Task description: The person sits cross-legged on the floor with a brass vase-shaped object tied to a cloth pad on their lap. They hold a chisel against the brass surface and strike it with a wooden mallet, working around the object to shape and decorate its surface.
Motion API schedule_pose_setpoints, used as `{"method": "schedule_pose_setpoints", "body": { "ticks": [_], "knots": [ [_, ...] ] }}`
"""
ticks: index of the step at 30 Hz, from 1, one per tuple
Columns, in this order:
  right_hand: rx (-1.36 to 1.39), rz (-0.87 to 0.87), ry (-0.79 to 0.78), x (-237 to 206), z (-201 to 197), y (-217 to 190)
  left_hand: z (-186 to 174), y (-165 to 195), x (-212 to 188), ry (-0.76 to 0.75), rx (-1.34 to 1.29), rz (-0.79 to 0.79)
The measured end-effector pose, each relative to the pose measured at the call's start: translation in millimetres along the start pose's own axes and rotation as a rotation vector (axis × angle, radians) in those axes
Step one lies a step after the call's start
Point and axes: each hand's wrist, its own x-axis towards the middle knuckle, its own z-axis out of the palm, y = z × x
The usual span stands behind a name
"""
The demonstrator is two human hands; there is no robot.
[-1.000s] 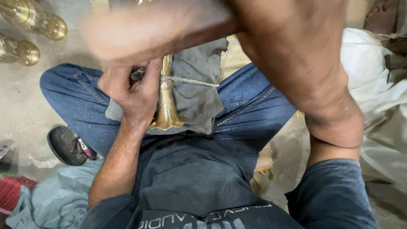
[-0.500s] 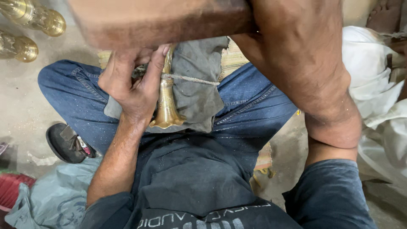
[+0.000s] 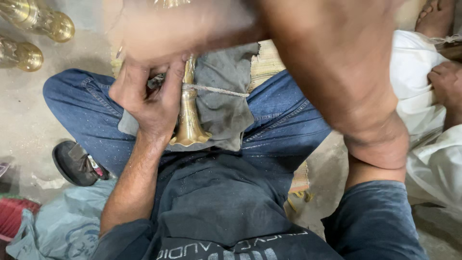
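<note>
Right hand (image 3: pixel 192 29) blurred, shifted leftward above left hand (image 3: pixel 149 98) on brass piece (image 3: pixel 188 120).

One soft package shows: a crumpled pale grey-green plastic bag (image 3: pixel 57 226) on the floor at lower left, dark round print on its side. No labels, signs or screens.

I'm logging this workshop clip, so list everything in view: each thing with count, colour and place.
brass stem piece: one, golden, upright on the lap
cord: one, pale, wound round the stem
cloth: one, grey, over the thighs
brass pieces: two, golden, floor, top left
shoe: one, dark, floor, left
mat: one, straw-coloured, under the legs
another person's hand: one, far right, on white cloth
left hand: its grip on the stem
right hand: blurred, top; grip unclear
</note>
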Motion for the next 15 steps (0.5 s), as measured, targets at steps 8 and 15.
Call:
{"method": "schedule_pose_setpoints", "body": {
  "ticks": [8, 15],
  "knots": [
    [-0.012, -0.003, 0.003, 2.5, -1.7, 1.7, 1.2, -0.4, 1.2, -0.014, 0.008, 0.053],
    [-0.032, -0.028, 0.010, 3.9, -1.4, -1.5, -3.4, 9.4, 3.7, -0.043, 0.006, 0.007]
  ]
}}
